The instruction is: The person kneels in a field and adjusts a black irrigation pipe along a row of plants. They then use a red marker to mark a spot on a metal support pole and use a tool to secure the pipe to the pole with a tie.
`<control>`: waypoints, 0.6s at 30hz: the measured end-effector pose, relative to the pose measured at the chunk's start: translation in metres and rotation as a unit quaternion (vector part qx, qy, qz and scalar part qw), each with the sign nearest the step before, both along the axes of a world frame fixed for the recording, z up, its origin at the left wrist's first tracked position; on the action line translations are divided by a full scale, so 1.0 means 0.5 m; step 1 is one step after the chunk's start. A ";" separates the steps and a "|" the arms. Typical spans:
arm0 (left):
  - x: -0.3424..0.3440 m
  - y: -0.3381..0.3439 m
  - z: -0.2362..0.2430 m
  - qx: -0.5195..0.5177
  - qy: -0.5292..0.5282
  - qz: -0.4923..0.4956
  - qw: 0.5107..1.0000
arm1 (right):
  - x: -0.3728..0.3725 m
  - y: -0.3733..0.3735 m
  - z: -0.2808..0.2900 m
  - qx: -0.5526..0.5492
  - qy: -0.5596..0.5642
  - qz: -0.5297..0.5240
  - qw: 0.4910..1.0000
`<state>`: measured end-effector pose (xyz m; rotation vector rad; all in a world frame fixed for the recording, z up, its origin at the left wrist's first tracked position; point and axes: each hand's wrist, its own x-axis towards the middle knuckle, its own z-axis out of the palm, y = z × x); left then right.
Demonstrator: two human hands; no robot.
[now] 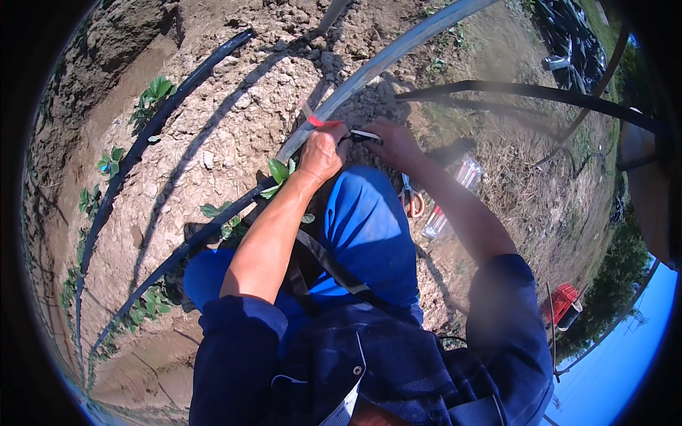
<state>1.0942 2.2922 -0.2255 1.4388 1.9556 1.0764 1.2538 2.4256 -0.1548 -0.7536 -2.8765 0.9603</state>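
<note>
Near the frame's upper centre, the left hand had its grip pinched on a red strip by a pale pipe; the right hand had its grip closed around a black-and-white stick. Scissors lay right of centre.

Sunlit soil, sky btm R, prob. trees

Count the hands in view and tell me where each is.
2: the left hand, closed on the red strip beside the gray pipe; the right hand, to its right, holding a slim white-and-black tool. Some fingers are hidden; no other hand shows.
</note>
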 end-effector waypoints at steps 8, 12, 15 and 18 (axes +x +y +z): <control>-0.008 0.006 0.042 -0.005 -0.032 -0.031 0.999 | 0.001 -0.001 -0.003 0.001 -0.009 -0.013 1.000; -0.012 0.006 0.037 -0.022 -0.032 -0.038 0.999 | 0.000 -0.004 -0.006 0.011 0.006 -0.011 1.000; -0.013 0.005 0.051 -0.034 -0.046 -0.040 0.998 | 0.000 -0.012 -0.009 0.030 0.022 -0.014 0.999; -0.012 0.006 0.054 -0.027 -0.049 -0.039 0.998 | 0.004 -0.013 -0.013 0.060 0.038 -0.004 0.997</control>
